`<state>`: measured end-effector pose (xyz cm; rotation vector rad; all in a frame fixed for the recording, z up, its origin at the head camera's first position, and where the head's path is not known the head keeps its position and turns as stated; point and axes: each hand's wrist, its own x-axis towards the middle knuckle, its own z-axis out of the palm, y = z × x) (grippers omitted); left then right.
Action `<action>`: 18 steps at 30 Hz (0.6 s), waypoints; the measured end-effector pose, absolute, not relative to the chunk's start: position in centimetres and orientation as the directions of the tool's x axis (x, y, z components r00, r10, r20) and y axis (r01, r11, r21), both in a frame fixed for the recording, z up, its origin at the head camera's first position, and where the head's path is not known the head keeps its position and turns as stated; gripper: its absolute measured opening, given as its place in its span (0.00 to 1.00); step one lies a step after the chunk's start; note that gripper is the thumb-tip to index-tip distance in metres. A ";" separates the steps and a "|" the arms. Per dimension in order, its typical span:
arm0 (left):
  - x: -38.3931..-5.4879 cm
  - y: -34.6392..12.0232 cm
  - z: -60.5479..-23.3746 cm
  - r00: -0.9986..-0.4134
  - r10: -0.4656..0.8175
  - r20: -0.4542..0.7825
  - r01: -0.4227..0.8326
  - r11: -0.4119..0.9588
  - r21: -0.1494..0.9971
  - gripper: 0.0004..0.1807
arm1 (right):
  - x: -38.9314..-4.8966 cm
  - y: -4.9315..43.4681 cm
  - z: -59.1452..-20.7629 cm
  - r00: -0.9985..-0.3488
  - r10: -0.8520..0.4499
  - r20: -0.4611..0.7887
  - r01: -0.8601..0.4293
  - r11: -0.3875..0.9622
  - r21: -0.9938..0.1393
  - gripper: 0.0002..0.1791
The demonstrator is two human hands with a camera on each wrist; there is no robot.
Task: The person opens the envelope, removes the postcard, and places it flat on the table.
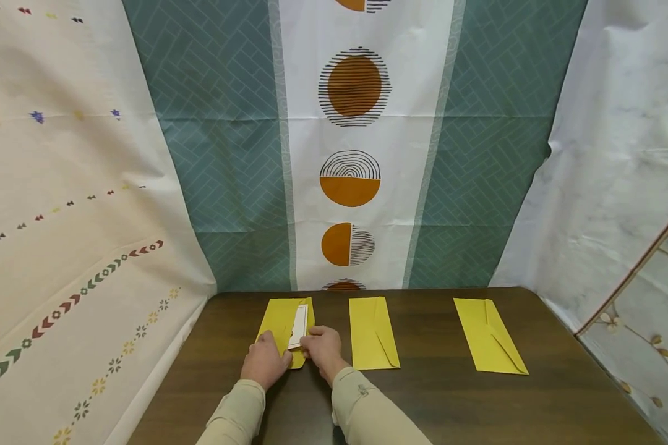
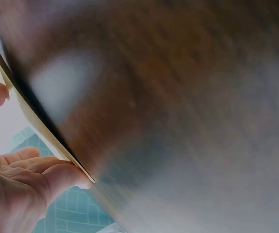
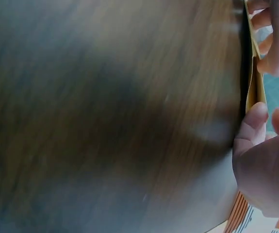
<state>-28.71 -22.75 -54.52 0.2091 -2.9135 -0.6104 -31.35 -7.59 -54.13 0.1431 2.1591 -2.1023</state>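
Toward the table's left side lies a yellow envelope point(image 1: 278, 315), with a white bordered card point(image 1: 299, 327) lying over its right part. My left hand point(image 1: 266, 361) grips the envelope's near left part, thumb by the near edge. My right hand point(image 1: 324, 349) pinches the card's near right corner, and its thumb point(image 3: 255, 117) is at the envelope's near edge in the right wrist view. There, the near edge of the envelope point(image 3: 252, 87) shows a gap between its layers. How far the card reaches inside is hidden.
A second yellow envelope point(image 1: 370, 334) lies to the right of my hands, and a third envelope point(image 1: 487, 337) farther right. They rest on a dark wooden table point(image 1: 428, 395). Patterned cloth point(image 1: 362, 142) hangs behind; a gold-coloured frame point(image 1: 634, 272) stands at the right.
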 end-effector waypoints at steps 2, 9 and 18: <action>-28.7 -22.7 -54.6 -0.979 -0.163 0.126 -0.100 0.911 0.400 0.30 | -31.5 -7.4 -54.2 -0.987 0.002 -0.163 0.163 0.031 -0.986 0.25; -28.9 -22.4 -54.5 -0.984 -0.146 0.104 -0.097 0.923 0.373 0.31 | -31.6 -6.7 -54.2 -0.982 0.040 -0.183 0.187 0.111 -0.976 0.22; -28.6 -22.3 -54.7 -0.988 -0.130 0.082 -0.098 0.943 0.317 0.39 | -31.6 -4.6 -54.0 -0.985 0.110 -0.129 0.152 0.228 -0.962 0.15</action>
